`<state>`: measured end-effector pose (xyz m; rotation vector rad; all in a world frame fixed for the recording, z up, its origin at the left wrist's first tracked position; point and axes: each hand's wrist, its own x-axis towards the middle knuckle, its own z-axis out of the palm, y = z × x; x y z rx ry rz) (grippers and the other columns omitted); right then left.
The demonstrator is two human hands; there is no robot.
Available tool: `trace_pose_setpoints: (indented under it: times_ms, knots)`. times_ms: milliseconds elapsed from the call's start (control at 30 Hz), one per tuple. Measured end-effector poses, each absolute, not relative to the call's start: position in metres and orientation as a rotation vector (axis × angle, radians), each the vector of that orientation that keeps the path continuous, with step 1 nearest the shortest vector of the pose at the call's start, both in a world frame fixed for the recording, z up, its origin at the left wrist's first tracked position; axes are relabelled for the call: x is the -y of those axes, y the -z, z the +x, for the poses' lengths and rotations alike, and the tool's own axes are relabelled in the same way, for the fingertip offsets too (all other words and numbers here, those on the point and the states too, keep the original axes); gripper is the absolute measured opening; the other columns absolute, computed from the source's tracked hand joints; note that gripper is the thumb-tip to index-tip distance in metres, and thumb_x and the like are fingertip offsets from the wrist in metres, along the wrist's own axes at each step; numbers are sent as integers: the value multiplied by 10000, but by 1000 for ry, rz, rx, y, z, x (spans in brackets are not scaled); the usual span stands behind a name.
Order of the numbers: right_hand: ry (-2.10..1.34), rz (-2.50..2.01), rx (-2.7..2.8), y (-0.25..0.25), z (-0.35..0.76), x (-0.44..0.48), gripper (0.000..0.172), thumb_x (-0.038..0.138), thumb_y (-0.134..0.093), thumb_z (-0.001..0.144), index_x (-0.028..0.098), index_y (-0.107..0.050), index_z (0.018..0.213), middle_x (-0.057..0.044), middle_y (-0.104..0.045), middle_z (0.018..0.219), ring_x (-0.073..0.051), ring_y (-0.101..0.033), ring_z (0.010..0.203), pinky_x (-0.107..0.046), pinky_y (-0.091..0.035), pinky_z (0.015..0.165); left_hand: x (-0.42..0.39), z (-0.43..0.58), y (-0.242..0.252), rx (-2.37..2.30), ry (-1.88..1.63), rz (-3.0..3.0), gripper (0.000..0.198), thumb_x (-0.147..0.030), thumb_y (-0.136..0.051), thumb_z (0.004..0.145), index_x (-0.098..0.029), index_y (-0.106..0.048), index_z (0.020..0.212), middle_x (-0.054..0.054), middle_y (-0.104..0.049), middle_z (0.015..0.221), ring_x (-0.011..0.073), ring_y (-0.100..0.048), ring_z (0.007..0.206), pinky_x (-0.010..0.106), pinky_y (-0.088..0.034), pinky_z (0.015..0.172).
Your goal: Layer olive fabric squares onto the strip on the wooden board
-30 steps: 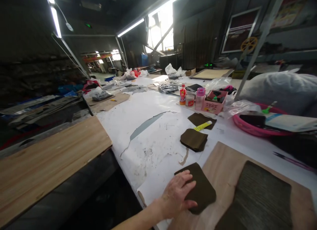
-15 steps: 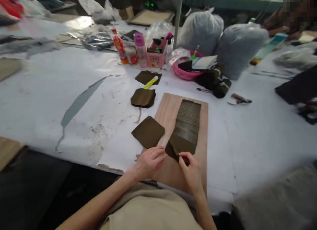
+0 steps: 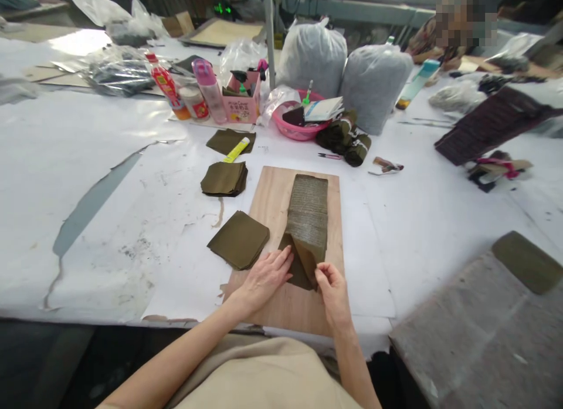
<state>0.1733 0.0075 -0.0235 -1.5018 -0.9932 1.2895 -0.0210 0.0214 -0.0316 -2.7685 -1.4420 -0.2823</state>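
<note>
On the wooden board [image 3: 275,192] lies a row of closely overlapped olive-brown fabric pieces [image 3: 308,206]. At its near end, my right hand [image 3: 335,291] pinches the corner of a fabric piece [image 3: 311,250], which is folded up and curls away from the layer beneath. My left hand [image 3: 268,277] lies palm down, fingers stretched out, with its fingertips on the near left part of the fabric. Just beyond that hand, a stack of square fabric pieces [image 3: 238,240] overlaps the board's left edge. Another fabric stack [image 3: 224,179] sits farther back on the white-covered table.
A yellow tube [image 3: 236,150] rests on a flat fabric piece [image 3: 220,141]. Behind stand a bottle [image 3: 167,86], a pink box [image 3: 243,104], a pink basket [image 3: 294,130] and stuffed plastic bags [image 3: 312,54]. A grey surface [image 3: 475,327] is at right; a person [image 3: 428,42] is at the back.
My left hand has come down flat onto the fabric. My right hand keeps its pinch, and the fabric piece is now folded up more steeply. The view has swung right.
</note>
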Motion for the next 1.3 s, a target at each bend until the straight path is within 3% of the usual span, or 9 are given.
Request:
trace_pose_setpoints:
  times_ms: [100, 233, 333, 467, 567, 733, 900, 1067, 1300]
  knots:
    - [-1215, -1435, 653, 23, 198, -9, 246, 398, -688, 731, 186, -587, 805, 53, -586, 668, -95, -501, 576, -205, -417, 546, -29, -15, 28, 1437, 177, -2737, 434, -292, -547, 957, -69, -504, 1327, 170, -469, 1448, 265, -561, 1171, 381, -484, 954]
    - [-996, -1261, 471, 8, 246, -12, 225, 338, -647, 747, 202, -621, 924, 17, -660, 834, -139, -608, 781, -273, -498, 722, -32, -11, 27, 1442, 139, -2719, 474, -307, -540, 957, -59, -474, 1356, 165, -477, 1443, 265, -548, 1174, 389, -474, 953]
    - [-880, -1277, 487, -12, 274, -4, 165, 295, -621, 763, 228, -636, 913, -3, -663, 857, -145, -611, 751, -298, -508, 709, -32, -10, 28, 1463, 169, -2722, 471, -305, -539, 956, -72, -470, 1360, 164, -483, 1437, 261, -547, 1173, 390, -469, 957]
    - [-913, -1427, 774, -30, 264, 18, 132, 295, -655, 748, 227, -626, 858, 12, -621, 754, -131, -563, 644, -243, -457, 573, -35, -14, 27, 1488, 301, -2801, 397, -279, -543, 952, -87, -525, 1299, 165, -510, 1403, 267, -553, 1164, 406, -478, 957]
    - [-1268, -1551, 1233, -27, 220, 32, 111, 311, -624, 811, 204, -610, 837, 32, -583, 674, -113, -511, 571, -217, -405, 515, -37, -23, 19, 1549, 539, -2936, 229, -202, -507, 963, -139, -618, 1153, 103, -614, 1247, 214, -588, 1082, 357, -496, 941]
    - [-1385, -1576, 1663, 0, 155, 46, 87, 201, -517, 857, 201, -585, 803, 13, -627, 748, -127, -571, 668, -232, -431, 629, -26, -42, 5, 1794, 820, -3046, 156, -197, -500, 974, -172, -653, 988, 30, -644, 928, 141, -611, 872, 250, -507, 775]
    - [-1282, -1613, 1857, 7, 136, 57, 103, 148, -516, 859, 210, -585, 813, 17, -630, 771, -125, -574, 675, -233, -415, 641, -9, -48, 9, 1617, 656, -3175, 179, -267, -535, 967, -167, -662, 888, 25, -613, 843, 152, -582, 825, 255, -488, 730]
    - [-1288, -1506, 2006, -1, 137, 59, 82, 202, -544, 904, 222, -623, 888, 13, -663, 852, -121, -604, 701, -232, -426, 649, -2, -54, 18, 1436, 527, -3175, 175, -286, -543, 961, -168, -666, 998, 54, -595, 927, 180, -545, 884, 301, -491, 786]
    - [-532, -1804, 1973, 13, 154, 33, 150, 261, -493, 964, 206, -623, 1017, -57, -653, 977, -204, -603, 926, -312, -447, 791, -5, -56, 17, 1315, 499, -3118, 222, -264, -464, 997, -178, -667, 969, 51, -587, 900, 165, -531, 852, 284, -473, 755]
